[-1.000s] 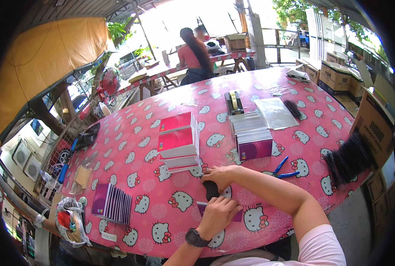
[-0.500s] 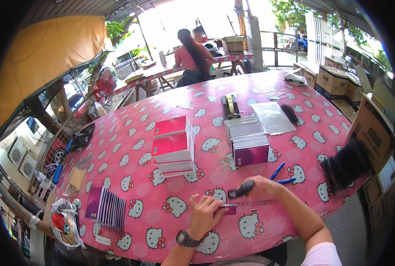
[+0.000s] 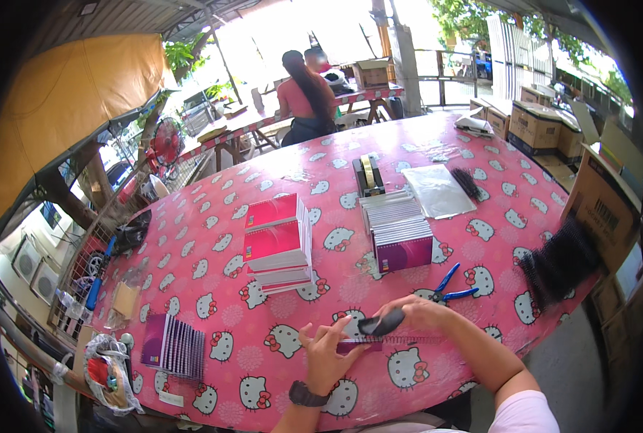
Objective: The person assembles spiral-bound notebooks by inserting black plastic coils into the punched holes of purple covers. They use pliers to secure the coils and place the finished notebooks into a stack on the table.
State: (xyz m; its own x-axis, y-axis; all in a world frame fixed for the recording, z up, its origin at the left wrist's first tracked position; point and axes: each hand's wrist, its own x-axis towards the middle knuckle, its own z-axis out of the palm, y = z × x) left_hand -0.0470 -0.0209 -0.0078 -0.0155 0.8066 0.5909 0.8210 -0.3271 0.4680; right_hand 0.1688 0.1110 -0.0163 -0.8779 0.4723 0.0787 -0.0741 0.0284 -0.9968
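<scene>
My left hand (image 3: 326, 355), a dark watch on its wrist, presses a small purple notebook (image 3: 359, 347) flat on the table near the front edge. A thin spiral binding coil (image 3: 412, 340) runs out from the notebook's edge to the right. Wrapped in my right hand (image 3: 420, 313) is a black hand-held tool (image 3: 381, 323), its tip down over the notebook's bound edge; its exact kind is unclear. Blue-handled pliers (image 3: 452, 294) lie spread just beyond my right hand.
Purple spiral notebooks stand at left (image 3: 173, 346) and mid-right (image 3: 401, 242). Red-covered stacks (image 3: 274, 238) sit at centre. Beyond are a tape dispenser (image 3: 368, 175) and clear plastic sleeves (image 3: 438, 192). Black coils (image 3: 561, 263) pile at right, beside cardboard boxes (image 3: 601, 216). People work farther back.
The black tool has come down and slightly left onto the notebook's edge, with my right hand. My left hand stays on the notebook. The whole view has shifted slightly.
</scene>
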